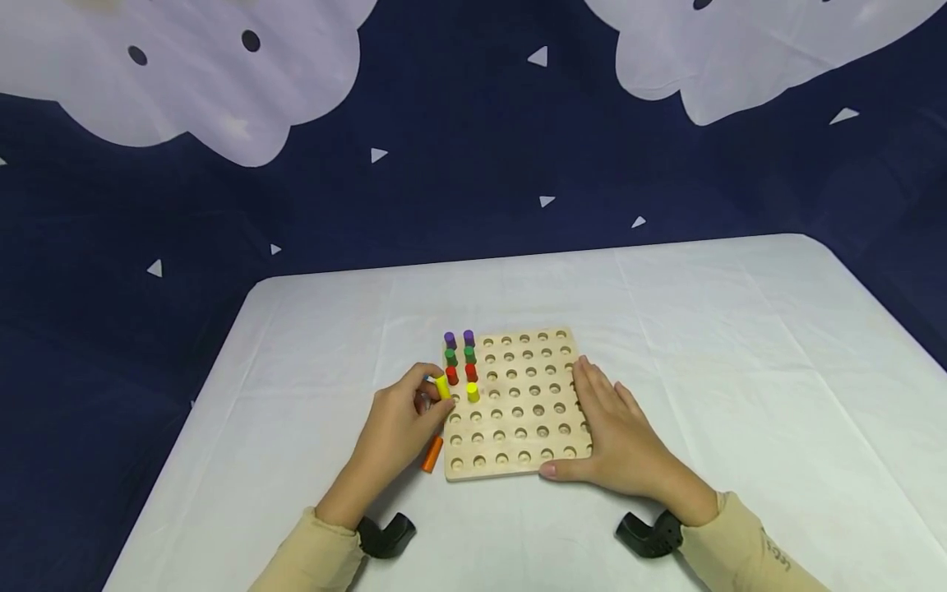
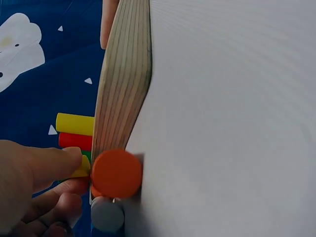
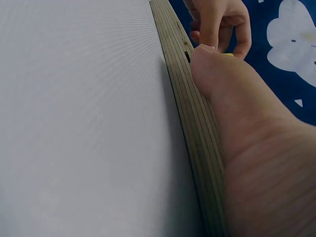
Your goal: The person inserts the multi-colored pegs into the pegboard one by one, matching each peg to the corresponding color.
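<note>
A wooden peg board [image 1: 508, 423] with rows of round holes lies on the table. Purple pegs [image 1: 468, 338], green pegs [image 1: 469, 354] and red pegs [image 1: 471, 372] stand in pairs at its far left, and one yellow peg [image 1: 473, 393] stands nearer. My left hand [image 1: 399, 419] pinches another yellow peg [image 1: 442, 386] between thumb and fingers at the board's left edge, over the fourth row; whether its end is in the hole cannot be told. With fingers extended, my right hand [image 1: 617, 440] rests along the board's right edge, thumb at the near edge.
An orange peg [image 1: 432, 455] lies on the white table [image 1: 318, 362] beside the board's left edge. In the left wrist view, a greyish round end [image 2: 107, 216] shows beside the orange one. A dark blue cloth [image 1: 459, 205] hangs behind the table.
</note>
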Available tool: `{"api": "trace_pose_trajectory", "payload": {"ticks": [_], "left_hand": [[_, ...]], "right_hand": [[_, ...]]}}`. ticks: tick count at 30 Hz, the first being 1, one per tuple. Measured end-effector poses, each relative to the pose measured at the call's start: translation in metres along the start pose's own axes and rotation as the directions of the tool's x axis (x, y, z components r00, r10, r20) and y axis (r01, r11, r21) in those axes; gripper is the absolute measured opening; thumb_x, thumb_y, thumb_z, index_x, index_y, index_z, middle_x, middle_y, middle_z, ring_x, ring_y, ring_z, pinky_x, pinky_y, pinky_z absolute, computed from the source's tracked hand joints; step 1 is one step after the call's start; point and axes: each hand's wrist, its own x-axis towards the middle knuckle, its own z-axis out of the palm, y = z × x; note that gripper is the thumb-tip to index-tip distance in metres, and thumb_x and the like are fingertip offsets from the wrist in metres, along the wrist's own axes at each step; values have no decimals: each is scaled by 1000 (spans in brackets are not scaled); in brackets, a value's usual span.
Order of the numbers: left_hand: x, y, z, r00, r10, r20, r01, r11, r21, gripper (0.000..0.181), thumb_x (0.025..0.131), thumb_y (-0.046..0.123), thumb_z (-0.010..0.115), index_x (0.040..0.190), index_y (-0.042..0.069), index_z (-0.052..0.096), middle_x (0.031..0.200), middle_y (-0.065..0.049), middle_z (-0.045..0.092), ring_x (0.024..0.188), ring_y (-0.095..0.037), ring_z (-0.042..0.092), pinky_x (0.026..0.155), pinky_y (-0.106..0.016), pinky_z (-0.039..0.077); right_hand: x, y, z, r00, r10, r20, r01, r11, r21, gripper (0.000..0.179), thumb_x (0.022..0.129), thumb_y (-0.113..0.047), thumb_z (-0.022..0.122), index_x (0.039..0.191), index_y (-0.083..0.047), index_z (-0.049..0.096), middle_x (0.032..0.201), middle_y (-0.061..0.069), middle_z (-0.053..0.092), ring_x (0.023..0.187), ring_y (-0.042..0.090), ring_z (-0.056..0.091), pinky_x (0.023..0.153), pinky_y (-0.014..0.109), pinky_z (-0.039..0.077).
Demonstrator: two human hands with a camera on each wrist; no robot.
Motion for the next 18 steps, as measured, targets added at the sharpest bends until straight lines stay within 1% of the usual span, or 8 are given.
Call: {"api": "trace_pose_trajectory", "payload": {"ticks": [5, 10, 13, 18], "left_hand": [[3, 2, 2, 1000, 27, -1, -27, 999, 25, 32, 86, 16, 78, 113, 14, 61, 83, 4, 66, 64, -9, 51, 56, -22, 43], [5, 6, 3, 1000, 17, 13, -18, 998, 52, 28, 87, 17, 78, 109, 17, 60, 84, 5, 66, 66, -9, 53, 60, -24, 46], [6, 7, 3, 1000, 20, 21, -22, 996, 90, 27, 88, 18, 77, 110, 17, 61, 86, 4, 67, 70, -10, 54, 63, -25, 47], [6, 9, 4, 999, 42, 18, -44, 988, 150, 27, 88, 20, 77, 110, 14, 62, 84, 2, 67, 71, -11, 55, 63, -25, 47]], "right_hand": [[0, -1, -1, 1000, -3, 0, 3, 1000, -2, 141, 63, -85, 67, 159, -6, -1, 167, 15, 2, 155, 34, 7, 121, 57, 4], [0, 0, -1, 1000, -3, 0, 3, 1000, -4, 141, 63, -85, 67, 159, -6, -1, 167, 15, 2, 155, 35, 7, 121, 57, 4], [0, 0, -1, 1000, -2, 0, 2, 1000, -4, 141, 63, -85, 67, 159, -6, -1, 167, 15, 2, 155, 35, 8, 121, 57, 4], [0, 0, -1, 1000, -1, -2, 1, 1000, -1, 142, 63, -85, 68, 159, -6, 0, 167, 15, 2, 154, 35, 8, 121, 57, 4]]}}
